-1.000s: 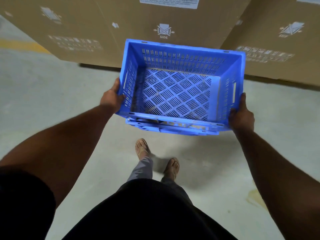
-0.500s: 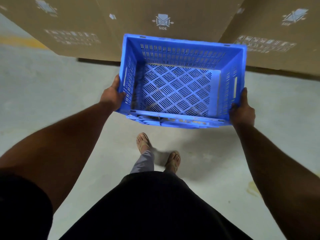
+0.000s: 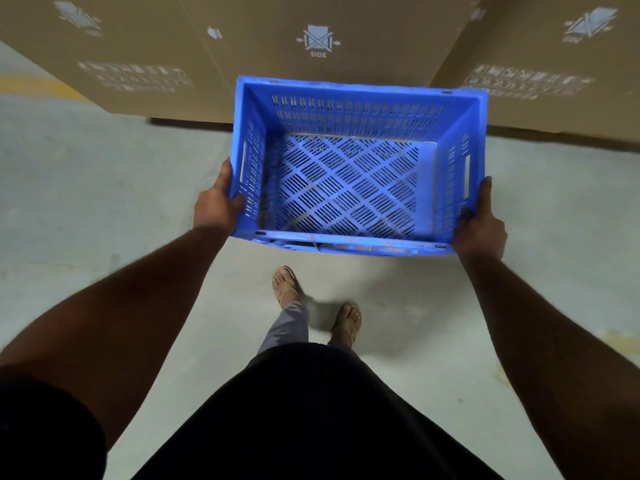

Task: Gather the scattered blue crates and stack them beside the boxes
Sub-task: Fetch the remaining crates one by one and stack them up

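Head view: a blue crate (image 3: 349,174) is held in mid-frame above the concrete floor (image 3: 104,202), gripped at its short sides by the left hand (image 3: 216,206) and right hand (image 3: 479,223). Cardboard boxes (image 3: 214,50) are seen across the upper frame, just beyond it.

floor: grey concrete (image 3: 104,209) | yellow line (image 3: 34,86) far left | stain (image 3: 620,341) right

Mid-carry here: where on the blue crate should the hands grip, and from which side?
Grip the blue crate by its two short end walls, one hand from each side, as the left hand and right hand do now. Each end wall has a handle slot, and the long walls would be too wide apart.
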Available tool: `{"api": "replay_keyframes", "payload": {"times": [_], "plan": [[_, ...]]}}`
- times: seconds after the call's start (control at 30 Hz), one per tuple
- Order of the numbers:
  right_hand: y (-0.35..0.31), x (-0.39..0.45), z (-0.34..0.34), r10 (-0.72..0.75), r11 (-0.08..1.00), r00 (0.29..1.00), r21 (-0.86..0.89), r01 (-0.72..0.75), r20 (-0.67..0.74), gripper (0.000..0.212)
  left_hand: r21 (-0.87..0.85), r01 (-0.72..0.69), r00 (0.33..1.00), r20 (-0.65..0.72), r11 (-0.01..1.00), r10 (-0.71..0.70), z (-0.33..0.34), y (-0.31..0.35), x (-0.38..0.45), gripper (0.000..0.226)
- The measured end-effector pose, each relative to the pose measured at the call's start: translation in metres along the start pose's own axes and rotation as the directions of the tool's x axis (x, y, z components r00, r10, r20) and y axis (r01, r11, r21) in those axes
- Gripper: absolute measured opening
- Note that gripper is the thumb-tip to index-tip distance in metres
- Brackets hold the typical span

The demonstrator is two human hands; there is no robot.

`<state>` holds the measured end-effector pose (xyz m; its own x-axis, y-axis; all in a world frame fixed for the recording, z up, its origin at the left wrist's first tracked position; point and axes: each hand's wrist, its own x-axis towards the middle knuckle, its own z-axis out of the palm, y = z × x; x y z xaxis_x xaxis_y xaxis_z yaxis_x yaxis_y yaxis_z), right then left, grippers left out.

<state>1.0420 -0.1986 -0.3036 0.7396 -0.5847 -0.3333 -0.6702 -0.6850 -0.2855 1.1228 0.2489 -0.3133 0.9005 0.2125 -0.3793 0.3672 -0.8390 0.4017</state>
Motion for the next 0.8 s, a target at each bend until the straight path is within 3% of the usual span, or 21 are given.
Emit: {"api": "replay_keyframes", "payload": {"times": [0.3,0.57,0.7,0.8], "plan": [[0.002,0.004,0.006,-0.016,1.000,0.999,-0.014,0.015,-0.035,0.070,0.052,-0.024,0.997,-0.073,0.998,0.028,0.002,0.007,0.002,0.075],[0.005,0.007,0.008,-0.017,1.000,0.999,-0.006,0.017,-0.028,0.071,0.058,-0.031,0.999,-0.029,0.998,0.033,0.004,0.009,-0.005,0.073],[0.011,0.006,0.009,-0.099,0.995,0.995,0.034,0.099,0.004,0.073,-0.051,0.078,0.997,0.012,0.996,-0.077,0.004,0.014,-0.024,0.062],[0.013,-0.009,0.011,-0.197,0.978,0.980,-0.074,0.194,-0.040,0.084,-0.179,0.046,0.994,-0.087,0.983,-0.063,0.002,0.015,-0.055,0.058]]}}
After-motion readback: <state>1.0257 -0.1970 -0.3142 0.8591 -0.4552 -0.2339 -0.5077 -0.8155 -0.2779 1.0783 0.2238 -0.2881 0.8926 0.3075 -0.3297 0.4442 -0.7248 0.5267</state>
